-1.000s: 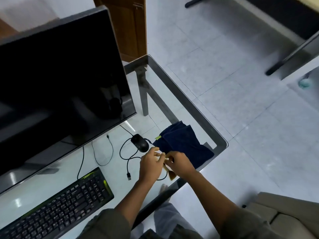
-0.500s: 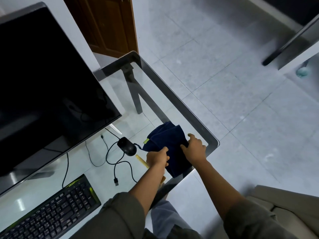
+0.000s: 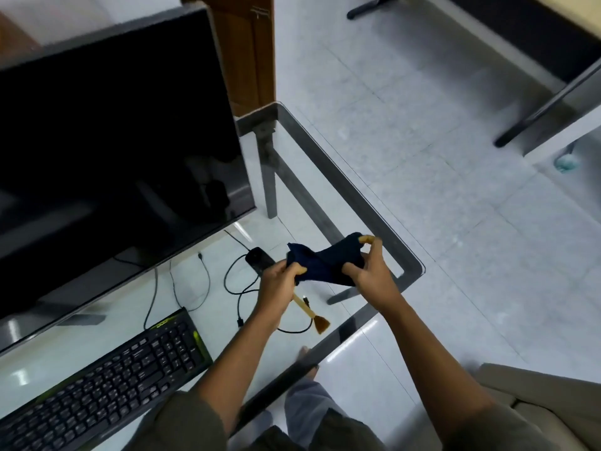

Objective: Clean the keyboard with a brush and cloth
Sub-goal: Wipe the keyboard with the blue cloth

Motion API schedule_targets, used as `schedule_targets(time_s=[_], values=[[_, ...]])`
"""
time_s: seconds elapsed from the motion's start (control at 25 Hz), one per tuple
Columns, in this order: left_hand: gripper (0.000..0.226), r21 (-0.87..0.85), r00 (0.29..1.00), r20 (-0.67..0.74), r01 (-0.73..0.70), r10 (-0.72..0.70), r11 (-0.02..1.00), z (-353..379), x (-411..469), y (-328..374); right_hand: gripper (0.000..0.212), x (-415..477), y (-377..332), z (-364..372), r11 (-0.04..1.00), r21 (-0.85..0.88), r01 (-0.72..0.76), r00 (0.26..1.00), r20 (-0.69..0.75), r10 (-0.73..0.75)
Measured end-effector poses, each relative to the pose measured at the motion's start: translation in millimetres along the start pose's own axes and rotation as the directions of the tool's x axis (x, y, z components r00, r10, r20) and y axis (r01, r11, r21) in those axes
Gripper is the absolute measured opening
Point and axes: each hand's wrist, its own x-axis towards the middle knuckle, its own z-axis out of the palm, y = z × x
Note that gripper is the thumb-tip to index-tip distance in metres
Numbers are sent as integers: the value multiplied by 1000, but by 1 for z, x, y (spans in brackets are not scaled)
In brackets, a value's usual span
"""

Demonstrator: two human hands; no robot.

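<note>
Both hands hold a dark blue cloth [image 3: 325, 260] up above the right end of the glass table [image 3: 364, 203]. My left hand [image 3: 279, 284] grips the cloth's left end and my right hand [image 3: 370, 271] grips its right end. A small brush [image 3: 312, 314] with a pale wooden handle and brown bristles lies on the glass just below my left hand, which hides part of the handle. The black keyboard [image 3: 107, 382] with green trim lies at the lower left, well apart from both hands.
A large dark monitor [image 3: 107, 148] fills the upper left. A black mouse [image 3: 258, 258] with a looping cable [image 3: 240, 288] sits just left of my left hand. The table's front right corner [image 3: 418, 265] is close to my right hand. Tiled floor lies beyond.
The cloth lay on the table with both hands on it; now both hands have lifted it off the glass. The brush, held a second ago, lies on the table.
</note>
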Motion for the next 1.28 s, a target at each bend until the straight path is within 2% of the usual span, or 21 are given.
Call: schedule_targets(time_s=[0.08, 0.12, 0.24, 0.32, 0.4, 0.48, 0.56, 0.6, 0.68, 0.76, 0.84, 0.88, 0.96, 1.04, 1.08, 1.28], values=[[9, -40, 995, 24, -99, 100, 994, -46, -19, 5, 75, -19, -26, 29, 997, -32, 76, 986, 153, -70], [9, -48, 989, 18, -143, 144, 989, -72, -29, 6, 72, -26, -36, 49, 992, -77, 104, 966, 244, -82], [12, -25, 966, -35, -257, 256, 966, -156, -58, 2, 38, -41, -58, 121, 961, -242, 132, 897, 442, -12], [10, 21, 950, -74, -304, 305, 952, -210, -77, -10, 26, -47, -60, 172, 896, -378, 232, 865, 501, -13], [11, 41, 942, -134, -306, 308, 951, -262, -96, -30, 24, -54, -58, 227, 835, -425, 351, 841, 534, -82], [13, 25, 932, -207, -298, 296, 954, -313, -112, -58, 19, -67, -60, 281, 851, -373, 370, 812, 575, -101], [6, 53, 908, -298, -292, 295, 955, -356, -120, -87, 12, -78, -59, 327, 886, -328, 329, 796, 601, -73], [5, 102, 887, -360, -270, 289, 957, -374, -122, -102, 17, -81, -56, 345, 887, -319, 333, 794, 602, -82], [17, 169, 830, -514, -149, 216, 974, -409, -121, -134, 33, -84, -55, 373, 865, -309, 394, 792, 593, -149], [39, 227, 760, -632, -8, 153, 974, -429, -122, -161, 39, -79, -57, 377, 844, -300, 444, 814, 530, -239], [61, 233, 694, -716, 128, 81, 964, -452, -122, -192, 39, -68, -60, 387, 796, -333, 506, 793, 542, -278], [72, 223, 675, -737, 196, 34, 955, -460, -121, -205, 37, -60, -58, 393, 742, -395, 541, 771, 585, -250], [86, 211, 674, -735, 327, -71, 921, -461, -122, -228, 36, -45, -44, 403, 560, -557, 614, 724, 680, -117], [83, 234, 693, -716, 351, -83, 907, -456, -123, -244, 37, -37, -19, 414, 392, -642, 659, 696, 718, 7], [78, 249, 699, -713, 329, -58, 911, -454, -121, -249, 36, -36, -8, 419, 357, -642, 678, 682, 731, 20], [72, 226, 694, -720, 216, 14, 950, -454, -113, -262, 31, -37, 2, 458, 314, -543, 779, 596, 796, -102]])
